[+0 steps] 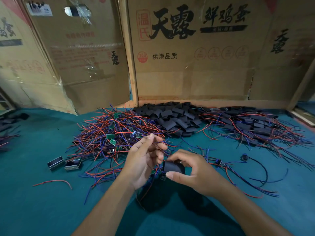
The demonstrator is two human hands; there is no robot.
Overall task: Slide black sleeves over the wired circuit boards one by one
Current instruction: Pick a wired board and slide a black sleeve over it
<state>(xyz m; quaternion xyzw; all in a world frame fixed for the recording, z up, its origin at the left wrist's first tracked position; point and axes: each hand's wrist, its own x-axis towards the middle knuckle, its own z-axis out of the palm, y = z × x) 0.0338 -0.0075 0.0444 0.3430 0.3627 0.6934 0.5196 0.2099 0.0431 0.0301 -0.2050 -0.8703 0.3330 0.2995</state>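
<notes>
- While your right hand [190, 169] pinches a black sleeve [173, 167] between thumb and fingers near the middle of the green table [42, 201], your left hand [144, 160] sits just left of it, fingers curled around a bundle of red and blue wires.
- A small circuit board [162, 177] peeks out at the sleeve's near-left end, right under your right thumb tip (how far it sits inside the sleeve cannot be told).
- The wires from that board run up through your left fingers, whose tips pinch them.
- Beyond your left hand lies the heap of wired circuit boards [117, 135], green boards showing among the tangled red and blue leads.
- To the right of that heap, against the far cardboard wall [196, 79], is the pile of loose black sleeves [173, 116].
- Farther right sits a pile of sleeved boards [252, 125], black sleeves with wires trailing toward you.
- Two small metal boxes [64, 163] lie side by side on the table to the left of your left forearm.
- A single red wire [54, 182] lies apart, near and left of the boxes.
- A few wired parts lie spread on the table to the right of your right hand.
</notes>
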